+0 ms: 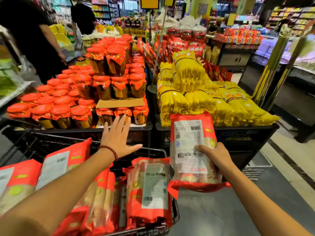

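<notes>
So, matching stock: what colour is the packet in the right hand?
Red packet with a white label, seen in head view.

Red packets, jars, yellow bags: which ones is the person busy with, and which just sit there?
Busy with: the red packet gripped by the right hand; the open left hand over the cart; more red packets in the cart.
Just sitting there: red-lidded jars; yellow bags; cardboard sheet among the jars.

Red plastic packet (pixel 189 147), white printed label with barcodes and QR code facing camera, pale contents visible through clear lower part, roughly upright, gripped at right edge by right hand (pixel 215 156)
</notes>
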### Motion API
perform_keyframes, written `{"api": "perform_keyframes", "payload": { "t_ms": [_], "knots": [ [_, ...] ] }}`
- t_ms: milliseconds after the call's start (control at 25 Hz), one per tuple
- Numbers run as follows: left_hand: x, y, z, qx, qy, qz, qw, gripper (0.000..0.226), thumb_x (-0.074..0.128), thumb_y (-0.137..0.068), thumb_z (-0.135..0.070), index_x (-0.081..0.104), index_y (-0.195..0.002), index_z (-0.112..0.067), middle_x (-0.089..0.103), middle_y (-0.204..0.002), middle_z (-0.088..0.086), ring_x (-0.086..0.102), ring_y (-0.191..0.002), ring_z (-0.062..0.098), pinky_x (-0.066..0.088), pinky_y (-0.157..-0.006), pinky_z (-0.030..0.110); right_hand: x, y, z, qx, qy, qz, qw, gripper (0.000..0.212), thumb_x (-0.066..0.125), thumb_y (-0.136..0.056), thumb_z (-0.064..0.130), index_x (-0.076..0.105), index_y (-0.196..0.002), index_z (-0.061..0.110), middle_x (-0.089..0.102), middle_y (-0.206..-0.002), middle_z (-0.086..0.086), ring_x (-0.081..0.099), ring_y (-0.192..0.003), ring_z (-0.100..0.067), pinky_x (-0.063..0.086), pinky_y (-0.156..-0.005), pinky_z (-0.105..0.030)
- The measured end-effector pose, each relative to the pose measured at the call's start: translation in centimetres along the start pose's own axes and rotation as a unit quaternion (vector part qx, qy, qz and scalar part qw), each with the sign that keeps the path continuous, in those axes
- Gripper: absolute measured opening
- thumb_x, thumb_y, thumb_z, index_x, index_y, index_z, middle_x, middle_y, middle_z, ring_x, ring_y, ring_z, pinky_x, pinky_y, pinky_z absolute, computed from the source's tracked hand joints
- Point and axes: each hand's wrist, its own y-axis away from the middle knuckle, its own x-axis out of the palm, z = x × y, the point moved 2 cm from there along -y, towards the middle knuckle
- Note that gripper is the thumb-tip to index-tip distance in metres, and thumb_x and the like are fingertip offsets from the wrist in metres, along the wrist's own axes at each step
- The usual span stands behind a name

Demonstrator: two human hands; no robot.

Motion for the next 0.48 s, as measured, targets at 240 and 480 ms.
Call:
{"api": "perform_keyframes", "payload": {
  "t_ms": [240,480],
  "knots": [
    [-10.1,-1.1,5.0,-0.030,-0.039,-0.133,0.990,0.101,0.042,-0.078,-0.074,0.005,-0.154,-0.019,0.002,-0.163,0.003,0.005,-0.150,0.025,0.010,-0.115,0.058,11.5,1.6,-2.8,0.052,0.026,0.054,0.997,0.086,0.079,-0.035,0.060,0.067,-0.104,0.010,0.076,-0.094,-0.004,0.075,-0.082,-0.022,0.061,-0.079,-0.042],
    [-9.4,1.0,7.3,-0.054,0.001,-0.109,0.993,0.094,0.045,-0.082,-0.068,0.006,-0.154,-0.021,0.002,-0.163,0.006,0.006,-0.149,0.028,0.010,-0.117,0.056,17.1,1.4,-9.3,0.120,0.086,0.089,0.985,0.099,0.073,-0.032,0.073,0.067,-0.107,0.009,0.075,-0.095,-0.005,0.073,-0.084,-0.024,0.059,-0.079,-0.040]
  ]
}}
